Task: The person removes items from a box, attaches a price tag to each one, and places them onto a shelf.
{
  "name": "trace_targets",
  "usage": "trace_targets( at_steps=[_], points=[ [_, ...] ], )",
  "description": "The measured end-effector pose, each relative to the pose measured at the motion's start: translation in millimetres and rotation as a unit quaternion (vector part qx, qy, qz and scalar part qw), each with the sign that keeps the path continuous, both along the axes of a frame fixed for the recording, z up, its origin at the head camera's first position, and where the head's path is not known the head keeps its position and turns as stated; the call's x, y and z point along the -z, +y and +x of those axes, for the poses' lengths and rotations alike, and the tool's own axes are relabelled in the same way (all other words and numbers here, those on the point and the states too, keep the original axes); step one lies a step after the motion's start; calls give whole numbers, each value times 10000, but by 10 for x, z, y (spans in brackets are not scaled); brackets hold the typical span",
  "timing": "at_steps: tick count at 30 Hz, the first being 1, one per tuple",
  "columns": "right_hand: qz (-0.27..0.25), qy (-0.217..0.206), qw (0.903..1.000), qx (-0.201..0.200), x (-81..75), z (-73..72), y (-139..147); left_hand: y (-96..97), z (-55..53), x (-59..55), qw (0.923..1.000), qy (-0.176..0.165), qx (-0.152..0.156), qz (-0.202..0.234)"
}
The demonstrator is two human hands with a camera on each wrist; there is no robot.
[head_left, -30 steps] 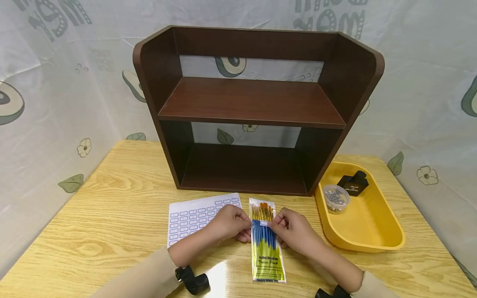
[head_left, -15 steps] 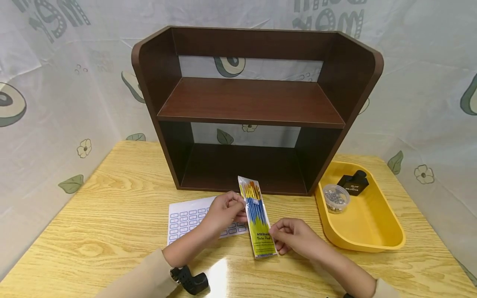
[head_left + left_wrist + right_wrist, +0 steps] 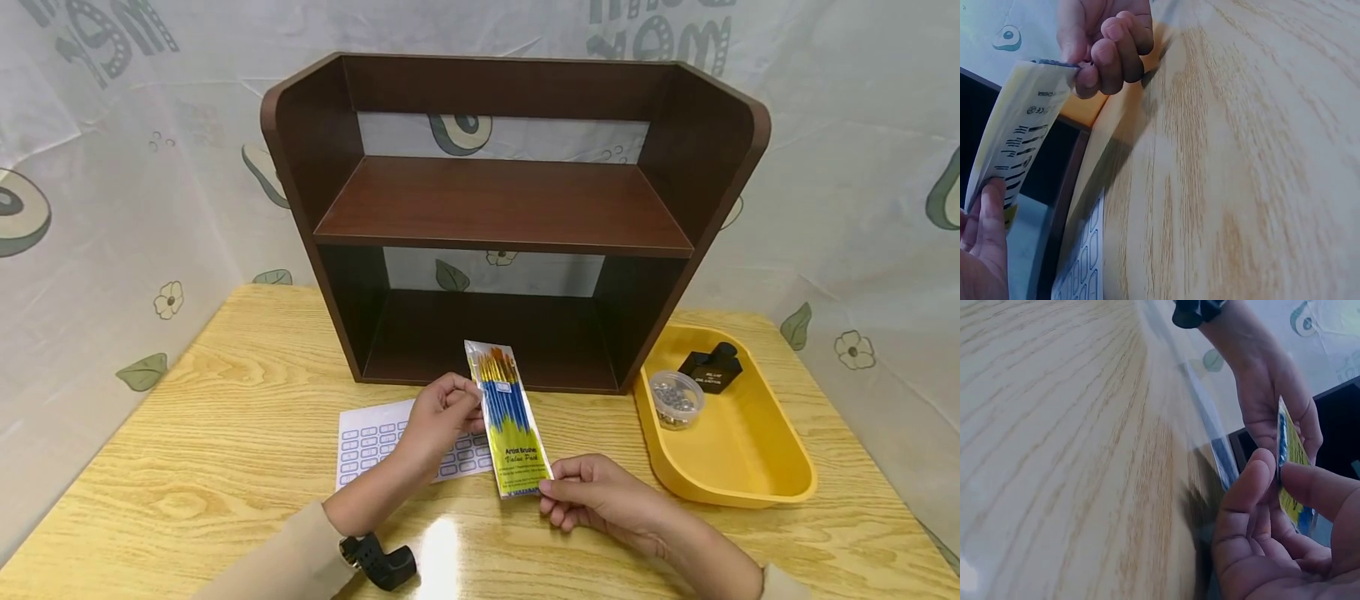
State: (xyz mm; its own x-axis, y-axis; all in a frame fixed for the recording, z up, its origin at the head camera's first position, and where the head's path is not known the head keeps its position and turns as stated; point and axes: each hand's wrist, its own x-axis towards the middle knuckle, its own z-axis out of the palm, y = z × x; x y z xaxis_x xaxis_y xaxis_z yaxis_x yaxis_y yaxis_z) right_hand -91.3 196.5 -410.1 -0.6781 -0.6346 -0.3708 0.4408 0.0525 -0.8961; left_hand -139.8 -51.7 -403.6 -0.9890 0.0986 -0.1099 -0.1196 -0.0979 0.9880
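A clear-and-yellow pack of paintbrushes (image 3: 512, 425) with blue handles is held up over the table, tilted, its brush tips toward the shelf. A small white label sits across the brushes. My left hand (image 3: 444, 417) pinches the pack's left edge near the top. At the lower right corner, my right hand (image 3: 592, 497) pinches it between thumb and fingers. The left wrist view shows the pack's pale printed back (image 3: 1019, 131). Under the left hand lies a white sheet of blue-framed labels (image 3: 375, 437), partly hidden by that hand and the pack.
A dark brown two-tier shelf (image 3: 502, 208) stands at the back of the wooden table (image 3: 225, 433). To the right sits a yellow tray (image 3: 738, 454) with a black bottle (image 3: 711, 368) and a clear tub of small metal pieces (image 3: 677, 398).
The pack has been raised off the table and shifted up and left toward the shelf, tilting on the way. My right hand has slid from its upper right side to its lower corner.
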Motion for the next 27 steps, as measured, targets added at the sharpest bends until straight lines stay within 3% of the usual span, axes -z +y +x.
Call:
trace_targets(
  at_steps=[5,13,20,24,27],
  points=[
    [-123,-11,9999,70,28,2,-27,-17,-6,11,10000,-32,-39,14],
    [221,916,9935,642,31,69,-88,-59,-28,25,9999,-64,-51,61],
    [142,1317,9868,934,-40,97,-117,-170,-33,23,9992,-17,181,360],
    [-44,1762,9807,850,-80,106,-113,-308,-49,15,9994,213,221,171],
    [-235,2185,9734,646,-111,115,-103,-488,-71,-23,9957,752,-270,-473]
  ],
)
